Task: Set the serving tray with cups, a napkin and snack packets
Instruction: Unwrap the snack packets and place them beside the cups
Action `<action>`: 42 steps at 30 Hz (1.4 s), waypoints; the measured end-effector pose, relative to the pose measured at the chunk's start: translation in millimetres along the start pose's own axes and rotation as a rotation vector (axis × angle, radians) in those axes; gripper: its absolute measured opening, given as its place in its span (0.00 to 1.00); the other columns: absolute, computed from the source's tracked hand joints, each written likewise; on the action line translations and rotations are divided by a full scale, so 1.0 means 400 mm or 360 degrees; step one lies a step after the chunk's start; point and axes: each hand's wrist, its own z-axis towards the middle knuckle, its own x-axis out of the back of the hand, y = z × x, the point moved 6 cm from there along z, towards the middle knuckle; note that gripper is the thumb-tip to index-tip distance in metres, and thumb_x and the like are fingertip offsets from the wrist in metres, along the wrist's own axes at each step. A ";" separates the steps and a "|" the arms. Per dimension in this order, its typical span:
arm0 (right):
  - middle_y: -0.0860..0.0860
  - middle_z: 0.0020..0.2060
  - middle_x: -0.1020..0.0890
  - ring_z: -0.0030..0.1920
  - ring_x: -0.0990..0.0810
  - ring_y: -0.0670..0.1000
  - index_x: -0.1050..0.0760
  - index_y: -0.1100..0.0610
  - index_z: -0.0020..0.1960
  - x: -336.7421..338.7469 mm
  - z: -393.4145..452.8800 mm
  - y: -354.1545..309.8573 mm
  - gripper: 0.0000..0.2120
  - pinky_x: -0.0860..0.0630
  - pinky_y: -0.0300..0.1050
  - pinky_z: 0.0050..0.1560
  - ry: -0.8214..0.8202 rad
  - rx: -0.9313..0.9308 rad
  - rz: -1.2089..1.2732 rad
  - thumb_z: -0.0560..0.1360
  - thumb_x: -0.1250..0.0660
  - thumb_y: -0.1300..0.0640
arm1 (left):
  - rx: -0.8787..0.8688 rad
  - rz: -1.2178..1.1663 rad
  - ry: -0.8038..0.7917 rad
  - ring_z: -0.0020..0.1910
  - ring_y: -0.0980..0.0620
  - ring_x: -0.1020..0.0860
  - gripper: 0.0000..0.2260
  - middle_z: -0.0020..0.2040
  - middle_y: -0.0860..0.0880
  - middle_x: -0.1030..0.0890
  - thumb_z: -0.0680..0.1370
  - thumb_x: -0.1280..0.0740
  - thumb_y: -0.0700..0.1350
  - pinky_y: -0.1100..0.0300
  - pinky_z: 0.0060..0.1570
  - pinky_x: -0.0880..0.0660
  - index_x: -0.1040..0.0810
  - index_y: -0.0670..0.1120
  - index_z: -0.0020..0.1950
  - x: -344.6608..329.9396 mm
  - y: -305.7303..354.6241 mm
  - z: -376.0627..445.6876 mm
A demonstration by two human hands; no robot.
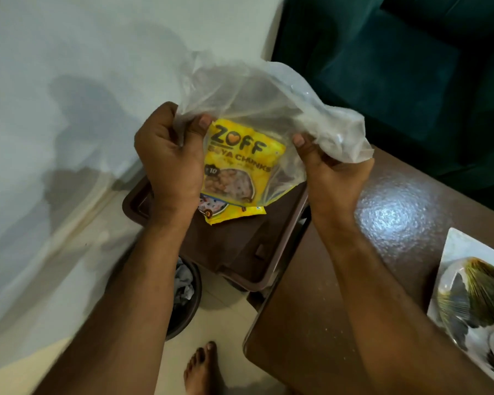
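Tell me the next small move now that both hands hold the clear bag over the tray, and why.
Probably tip the clear bag so the yellow packet slides onto the brown tray. The left hand and right hand grip its edges, and another packet already lies below.

Yellow snack packet point(241, 163), printed "ZOFF" and "SOYA CHUNKS" with a picture of the chunks on its face, seen upright and slightly tilted inside a thin, crumpled, translucent plastic bag point(271, 95) held up in the air. The packet's lower edge, or possibly a second yellow packet, shows beneath the bag's bottom. Brown serving tray point(240, 246), rectangular with a raised rim, lies directly below the bag and appears bare where visible.
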 end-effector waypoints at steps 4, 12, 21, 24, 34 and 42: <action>0.63 0.62 0.19 0.62 0.17 0.57 0.28 0.68 0.67 -0.019 -0.001 0.056 0.34 0.19 0.56 0.62 -0.0276 -0.0205 -0.0054 0.67 0.17 0.64 | 0.0122 -0.0012 0.0155 0.37 0.57 0.23 0.09 0.37 0.51 0.21 0.78 0.30 0.44 0.57 0.41 0.25 0.21 0.38 0.43 -0.016 0.001 -0.011; 0.42 0.42 0.12 0.48 0.13 0.47 0.15 0.41 0.43 -0.028 -0.008 0.072 0.21 0.15 0.49 0.52 -0.0166 -0.0262 -0.0175 0.64 0.17 0.67 | 0.0235 -0.0076 -0.0241 0.45 0.63 0.21 0.19 0.46 0.56 0.19 0.70 0.20 0.49 0.65 0.48 0.24 0.21 0.43 0.55 -0.045 -0.021 -0.011; 0.38 0.37 0.17 0.38 0.18 0.31 0.15 0.59 0.47 -0.028 -0.004 0.077 0.08 0.20 0.32 0.42 -0.0105 -0.0157 -0.0490 0.70 0.19 0.62 | -0.0050 0.0341 -0.0507 0.44 0.65 0.19 0.11 0.46 0.52 0.17 0.72 0.24 0.37 0.68 0.47 0.23 0.17 0.37 0.53 -0.108 0.016 -0.042; 0.36 0.37 0.20 0.36 0.20 0.32 0.16 0.59 0.49 -0.030 -0.007 0.064 0.11 0.20 0.37 0.40 -0.0091 -0.0092 -0.0584 0.70 0.19 0.62 | -0.0124 0.0432 -0.0447 0.41 0.59 0.18 0.06 0.40 0.50 0.16 0.75 0.27 0.39 0.65 0.44 0.24 0.18 0.38 0.48 -0.112 0.032 -0.048; 0.41 0.36 0.16 0.38 0.16 0.38 0.21 0.46 0.37 -0.035 -0.017 0.084 0.15 0.15 0.49 0.46 -0.0181 -0.0218 -0.0641 0.66 0.17 0.62 | -0.0095 0.0213 -0.0257 0.48 0.58 0.15 0.14 0.47 0.54 0.14 0.74 0.23 0.50 0.64 0.51 0.21 0.15 0.42 0.53 -0.100 0.099 -0.028; 0.50 0.44 0.12 0.47 0.12 0.48 0.18 0.64 0.56 -0.012 -0.012 0.091 0.17 0.16 0.42 0.46 -0.0390 -0.0428 -0.0379 0.69 0.20 0.67 | 0.0583 0.0099 -0.0354 0.51 0.52 0.14 0.24 0.53 0.47 0.13 0.70 0.19 0.51 0.50 0.53 0.16 0.20 0.44 0.62 -0.039 -0.046 -0.023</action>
